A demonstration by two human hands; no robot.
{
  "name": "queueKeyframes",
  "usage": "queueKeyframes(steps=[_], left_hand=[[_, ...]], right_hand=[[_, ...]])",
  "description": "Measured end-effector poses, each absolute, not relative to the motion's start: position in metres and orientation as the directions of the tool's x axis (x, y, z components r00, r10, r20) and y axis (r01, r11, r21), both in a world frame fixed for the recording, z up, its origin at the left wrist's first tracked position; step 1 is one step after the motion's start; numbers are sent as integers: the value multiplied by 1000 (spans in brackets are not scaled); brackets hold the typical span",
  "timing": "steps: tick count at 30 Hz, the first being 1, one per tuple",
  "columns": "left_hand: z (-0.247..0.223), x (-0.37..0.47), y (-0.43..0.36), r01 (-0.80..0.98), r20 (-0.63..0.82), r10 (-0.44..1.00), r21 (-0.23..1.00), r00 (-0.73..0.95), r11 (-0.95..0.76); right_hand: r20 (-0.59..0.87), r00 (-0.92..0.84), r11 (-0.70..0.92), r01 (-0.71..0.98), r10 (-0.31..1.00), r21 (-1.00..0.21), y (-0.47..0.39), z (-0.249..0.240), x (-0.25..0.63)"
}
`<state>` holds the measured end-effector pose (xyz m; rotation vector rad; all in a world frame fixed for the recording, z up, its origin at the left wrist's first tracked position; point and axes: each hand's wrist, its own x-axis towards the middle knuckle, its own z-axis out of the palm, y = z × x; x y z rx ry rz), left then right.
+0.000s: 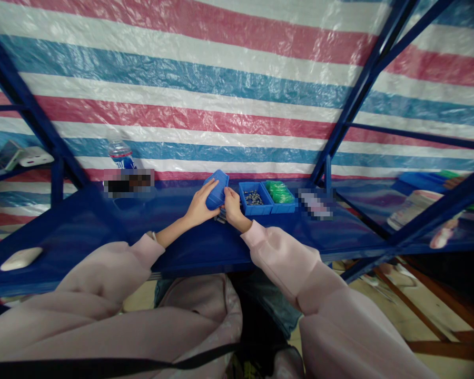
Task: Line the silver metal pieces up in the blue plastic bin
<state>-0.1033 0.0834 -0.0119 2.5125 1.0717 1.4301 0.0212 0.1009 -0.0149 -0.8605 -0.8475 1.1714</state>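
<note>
A small blue plastic bin is tipped up over the table, its outer side facing me. My left hand is wrapped round its left side. At the bin's right edge, my right hand is closed with fingers and thumb gripping it. Some small metal pieces lie beneath the bin, between my hands, partly hidden. Just right of my right hand stands a blue bin of small metal parts. Touching that one is another blue bin with green plastic packets.
On the blue table are a water bottle at the back left and a white object near the left edge. Blue metal posts frame a striped sheet. Beyond the right post, a person's hand is near another blue bin.
</note>
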Motion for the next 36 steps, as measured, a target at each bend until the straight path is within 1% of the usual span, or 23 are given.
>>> queueKeyframes(steps=[7,14,16,20,25,28,32,34,35,36], left_hand=[[-13,-104,85,544,748,591,374,302,-751],[-12,-105,85,580,770,574,342,277,-739],[-12,-104,84,568,779,570,354,260,-743],[-13,-102,83,537,774,610,446,170,-716],[-17,-105,88,501,730,681,613,-62,-611],[-22,-109,98,438,672,708,715,-215,-545],[-32,-115,116,319,552,730,833,-404,-453],[-38,-119,124,277,499,731,867,-466,-415],[-42,-121,128,273,498,728,867,-471,-416],[-44,-124,130,292,528,729,849,-435,-441]], right_hand=[[119,101,152,-434,988,-888,99,-14,22],[149,47,154,-461,988,-874,97,-11,21],[155,37,154,-464,987,-872,97,-10,21],[159,25,153,-457,987,-876,97,-8,21],[163,4,148,-439,987,-886,95,-5,23],[183,4,167,-427,983,-889,94,-5,23],[149,57,160,-379,987,-911,95,-7,22],[140,86,161,-363,986,-918,96,-9,22],[139,100,166,-359,985,-919,96,-10,22],[139,116,172,-353,983,-920,97,-11,22]])
